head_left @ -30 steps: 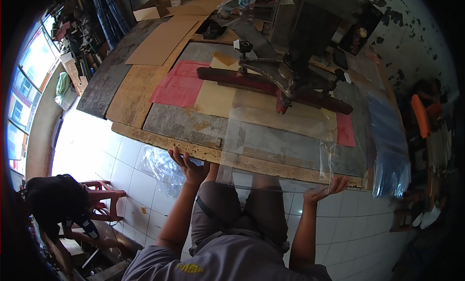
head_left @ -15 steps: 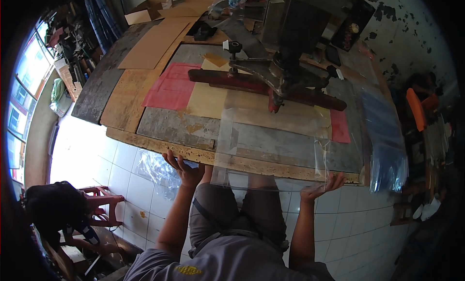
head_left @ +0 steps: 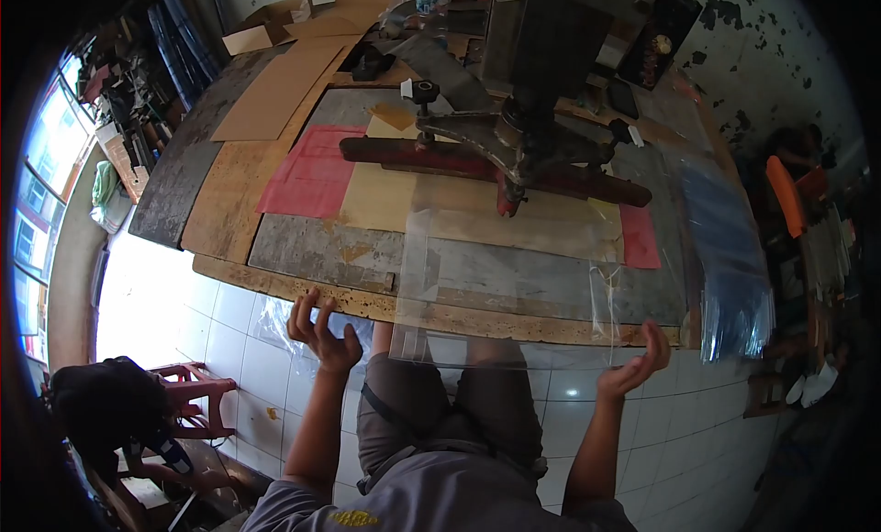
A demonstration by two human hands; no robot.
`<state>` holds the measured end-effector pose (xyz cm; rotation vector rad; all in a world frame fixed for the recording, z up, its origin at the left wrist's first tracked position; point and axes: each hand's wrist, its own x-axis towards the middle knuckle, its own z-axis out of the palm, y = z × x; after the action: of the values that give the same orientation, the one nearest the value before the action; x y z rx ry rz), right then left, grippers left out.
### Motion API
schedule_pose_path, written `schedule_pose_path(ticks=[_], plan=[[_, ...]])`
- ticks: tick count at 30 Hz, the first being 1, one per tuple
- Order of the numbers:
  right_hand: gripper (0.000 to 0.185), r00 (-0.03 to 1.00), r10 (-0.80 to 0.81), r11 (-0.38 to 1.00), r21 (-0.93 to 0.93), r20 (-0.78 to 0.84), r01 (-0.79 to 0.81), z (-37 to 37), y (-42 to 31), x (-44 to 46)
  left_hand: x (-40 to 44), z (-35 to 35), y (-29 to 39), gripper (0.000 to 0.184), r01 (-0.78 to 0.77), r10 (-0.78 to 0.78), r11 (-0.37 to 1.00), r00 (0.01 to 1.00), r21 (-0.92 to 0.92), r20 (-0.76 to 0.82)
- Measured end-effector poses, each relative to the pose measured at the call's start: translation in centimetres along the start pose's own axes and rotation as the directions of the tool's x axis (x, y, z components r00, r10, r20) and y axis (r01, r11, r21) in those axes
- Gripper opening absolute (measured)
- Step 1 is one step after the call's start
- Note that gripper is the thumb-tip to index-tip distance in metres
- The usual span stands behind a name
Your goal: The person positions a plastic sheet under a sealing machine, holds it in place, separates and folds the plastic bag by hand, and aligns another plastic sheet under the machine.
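A clear plastic sheet [head_left: 514,289] lies over the front of the worktable [head_left: 303,289], and its near edge hangs past the wooden rim. My left hand [head_left: 326,338] is open beside that rim, left of the sheet, its fingers curved and apart. Just off the sheet's near right corner, my right hand [head_left: 635,362] is also open, palm tilted inward and fingers stretched out. Neither hand holds anything. Above the sheet's far part stands a heavy press with a dark red bar [head_left: 587,179], over a yellow sheet [head_left: 376,197] flanked by red pieces [head_left: 307,170].
Blue-tinted plastic sheets [head_left: 730,257] drape over the table's right end. Brown cardboard [head_left: 275,96] lies at the back left. A red stool [head_left: 197,394] and a dark bag-like item [head_left: 105,399] stand on the left. An orange object [head_left: 785,197] is at far right.
My right hand has moved right, away from the plastic sheet's corner. My left hand has shifted left and slightly down from the rim. The view has turned a little.
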<state>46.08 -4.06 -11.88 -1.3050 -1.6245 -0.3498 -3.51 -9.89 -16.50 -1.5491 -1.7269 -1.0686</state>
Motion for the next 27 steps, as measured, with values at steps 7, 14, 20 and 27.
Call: schedule_pose_path(ticks=[7,14,20,27], plan=[[0.04,0.871,-0.107,0.937,0.341,0.479,-0.072,0.8,-3.5,15.9,15.8,-2.9,2.9,0.024,-0.022,0.163,0.926,0.924,-0.377,0.346],[0.026,0.703,-0.025,0.967,0.196,0.71,-0.163,7.0,-3.6,20.2,21.9,4.4,5.5,0.035,-0.158,0.482,0.804,0.737,-0.573,0.473],[0.024,0.776,-0.091,0.97,0.232,0.624,-0.073,8.4,-1.9,18.9,21.2,5.8,4.9,0.039,-0.087,0.45,0.82,0.71,-0.566,0.542],[0.022,0.793,-0.104,0.966,0.251,0.6,-0.063,9.3,-1.3,18.2,20.9,6.3,4.5,0.036,-0.082,0.446,0.814,0.721,-0.575,0.53]])
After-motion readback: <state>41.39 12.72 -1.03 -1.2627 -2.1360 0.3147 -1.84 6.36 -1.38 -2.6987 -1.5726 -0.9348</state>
